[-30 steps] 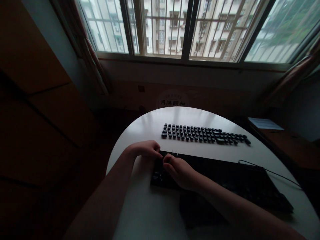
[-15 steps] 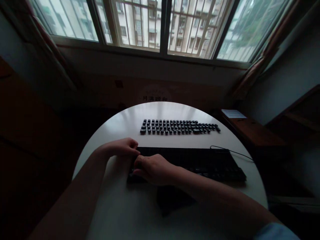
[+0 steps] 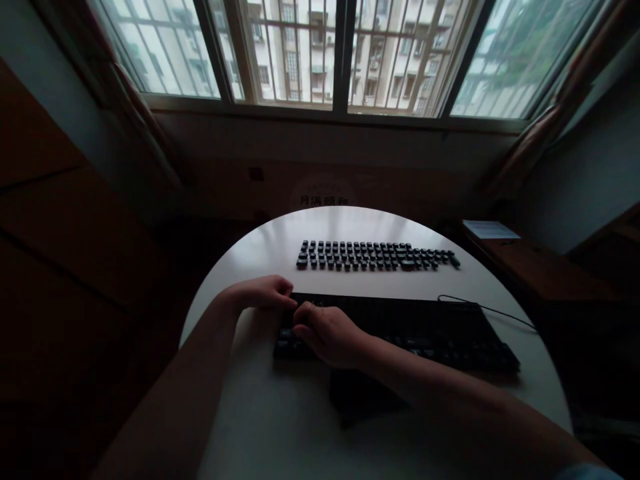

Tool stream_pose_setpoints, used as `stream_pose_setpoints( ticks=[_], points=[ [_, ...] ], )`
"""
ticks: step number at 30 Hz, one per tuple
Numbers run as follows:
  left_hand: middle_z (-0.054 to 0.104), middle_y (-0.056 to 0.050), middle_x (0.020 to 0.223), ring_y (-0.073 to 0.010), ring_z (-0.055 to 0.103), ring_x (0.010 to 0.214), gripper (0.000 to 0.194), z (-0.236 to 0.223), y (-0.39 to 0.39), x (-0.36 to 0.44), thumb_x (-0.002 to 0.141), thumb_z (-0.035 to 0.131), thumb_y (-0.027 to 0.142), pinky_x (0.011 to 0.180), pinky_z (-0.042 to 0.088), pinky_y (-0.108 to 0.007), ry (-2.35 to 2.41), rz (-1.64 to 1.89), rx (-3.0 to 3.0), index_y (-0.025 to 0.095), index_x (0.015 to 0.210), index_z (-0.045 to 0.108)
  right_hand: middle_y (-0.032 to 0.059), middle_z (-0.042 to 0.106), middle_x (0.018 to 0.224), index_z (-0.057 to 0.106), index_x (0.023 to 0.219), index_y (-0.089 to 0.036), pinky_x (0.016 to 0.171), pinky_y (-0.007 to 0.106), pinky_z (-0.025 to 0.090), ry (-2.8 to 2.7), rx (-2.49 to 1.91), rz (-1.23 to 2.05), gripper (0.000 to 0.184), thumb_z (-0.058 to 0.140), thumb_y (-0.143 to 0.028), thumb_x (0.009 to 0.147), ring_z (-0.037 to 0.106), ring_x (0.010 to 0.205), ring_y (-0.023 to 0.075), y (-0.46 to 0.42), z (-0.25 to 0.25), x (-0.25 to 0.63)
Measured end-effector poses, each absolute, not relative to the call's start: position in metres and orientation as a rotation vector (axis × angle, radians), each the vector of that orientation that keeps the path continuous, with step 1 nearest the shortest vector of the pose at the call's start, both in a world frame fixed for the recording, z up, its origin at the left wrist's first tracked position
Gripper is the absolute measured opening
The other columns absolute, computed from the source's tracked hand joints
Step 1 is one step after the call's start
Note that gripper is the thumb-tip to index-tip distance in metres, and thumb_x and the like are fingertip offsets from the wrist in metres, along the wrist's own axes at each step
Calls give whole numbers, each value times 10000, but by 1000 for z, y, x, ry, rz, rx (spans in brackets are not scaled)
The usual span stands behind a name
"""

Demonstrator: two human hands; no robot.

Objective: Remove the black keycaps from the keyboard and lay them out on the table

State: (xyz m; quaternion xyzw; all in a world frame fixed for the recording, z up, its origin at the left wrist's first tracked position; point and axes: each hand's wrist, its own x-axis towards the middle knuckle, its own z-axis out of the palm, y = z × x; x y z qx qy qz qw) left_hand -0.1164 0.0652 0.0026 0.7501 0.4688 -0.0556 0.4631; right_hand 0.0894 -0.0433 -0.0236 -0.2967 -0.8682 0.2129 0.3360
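A black keyboard (image 3: 400,327) lies on the white round table, its near rows still bearing keycaps while its far part looks flat and dark. My left hand (image 3: 267,291) is closed at the keyboard's far left corner, thumb and curled fingers on its edge. Over the left end of the keyboard, my right hand (image 3: 330,333) is closed in a pinch. Thin wire loops of a keycap puller (image 3: 316,305) stick up from its fingers; the rest of the tool is hidden. Behind the keyboard, loose black keycaps (image 3: 370,255) stand in neat rows.
A dark flat item (image 3: 367,400), too dim to name, lies on the table (image 3: 270,420) under my right forearm. The keyboard's cable (image 3: 505,316) runs off the right edge. A brown cabinet (image 3: 540,257) with a paper (image 3: 490,229) stands right, below a barred window (image 3: 340,60).
The view has shifted, so the whole scene sits farther right. My right hand has lifted and turned slightly, and the wire loops now show above its fingers. My left hand stays at the corner.
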Motion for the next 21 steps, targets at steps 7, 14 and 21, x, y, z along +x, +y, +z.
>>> stream_pose_setpoints(
  ticks=[7, 14, 21],
  points=[
    [409, 59, 528, -100, 384, 470, 516, -4, 67, -120, 649, 711, 639, 420, 278, -217, 1118, -99, 1861, 188, 668, 460, 3, 598, 741, 466, 972, -202, 570, 253, 386, -2200, -752, 606, 123, 392, -298, 991, 511, 566, 139, -46, -26, 88],
    [421, 52, 536, -105, 405, 474, 496, -7, 69, -122, 660, 714, 623, 423, 291, -219, 1085, -99, 1866, 188, 673, 475, 5, 584, 743, 480, 959, -197, 577, 254, 392, -2186, -735, 613, 133, 394, -292, 990, 507, 576, 137, -47, -28, 87],
    [424, 54, 521, -103, 406, 466, 470, -10, 70, -123, 660, 723, 587, 422, 293, -219, 1096, -96, 1864, 189, 669, 475, -11, 569, 719, 485, 957, -199, 573, 245, 386, -2171, -751, 638, 123, 414, -296, 987, 484, 558, 127, -47, -29, 87]
  ],
)
